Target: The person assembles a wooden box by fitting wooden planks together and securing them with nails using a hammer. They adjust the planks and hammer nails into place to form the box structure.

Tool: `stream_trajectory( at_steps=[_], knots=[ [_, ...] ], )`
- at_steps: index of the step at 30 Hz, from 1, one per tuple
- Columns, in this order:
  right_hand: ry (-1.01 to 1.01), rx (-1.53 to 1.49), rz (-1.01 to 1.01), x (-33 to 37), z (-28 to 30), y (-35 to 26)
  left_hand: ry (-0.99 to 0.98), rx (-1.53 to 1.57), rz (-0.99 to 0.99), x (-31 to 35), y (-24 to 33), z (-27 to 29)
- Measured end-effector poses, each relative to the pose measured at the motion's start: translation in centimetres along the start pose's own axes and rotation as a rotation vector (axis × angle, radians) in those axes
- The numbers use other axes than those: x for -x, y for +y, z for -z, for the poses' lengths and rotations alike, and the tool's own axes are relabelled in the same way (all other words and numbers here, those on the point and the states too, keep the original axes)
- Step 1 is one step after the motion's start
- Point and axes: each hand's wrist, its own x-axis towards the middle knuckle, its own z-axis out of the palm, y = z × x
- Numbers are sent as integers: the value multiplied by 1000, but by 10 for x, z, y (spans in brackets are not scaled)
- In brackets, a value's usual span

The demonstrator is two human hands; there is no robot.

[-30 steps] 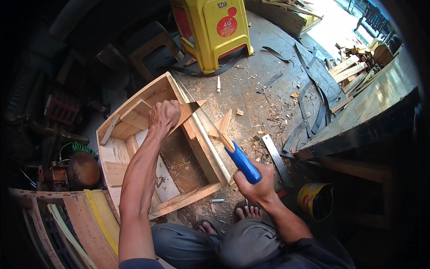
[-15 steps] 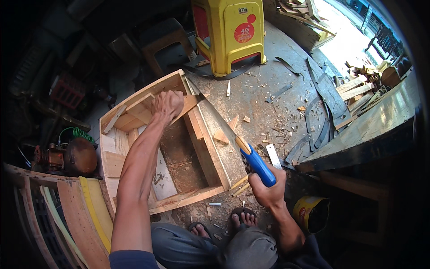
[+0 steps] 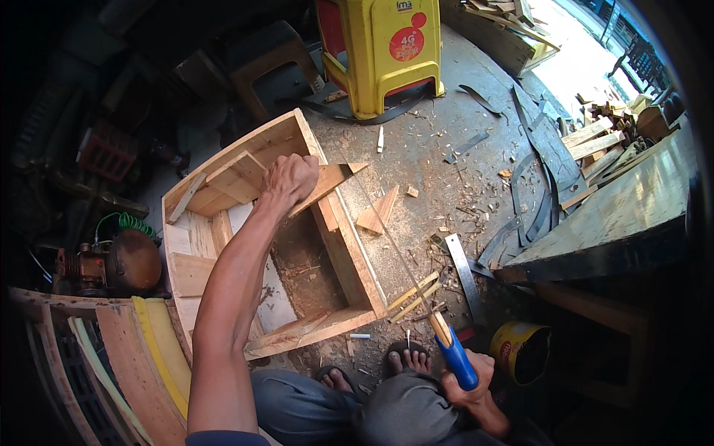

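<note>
My left hand is closed in a fist around a pale wooden board, holding it across the rim of an open wooden frame box. The board's pointed end juts past the box's right side. My right hand grips a handsaw by its blue handle, low and close to my right knee. The thin blade slants up and left, seen nearly edge-on, and its far part meets the board near the pointed end. A cut wooden wedge lies on the floor beneath the blade.
A yellow plastic stool stands beyond the box. On the floor to the right are a metal ruler, yellow sticks, black strips and a yellow tin. A compressor sits at left. Sawdust and chips surround my sandalled feet.
My right hand has drawn the saw back toward me, down and slightly right. My left hand stays on the board, which shows slightly farther right, its tip reaching beyond the blade.
</note>
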Motion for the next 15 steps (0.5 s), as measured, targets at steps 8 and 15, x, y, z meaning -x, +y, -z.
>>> stream_trajectory(
  at_steps=[8,15],
  knots=[
    [49,-108,-96,-110,-52,-25,66,-98,-97,2,-2,-3],
    [-6,-115,-63,-44,-18,-31,78,-54,-34,10,-8,-5]
  ],
)
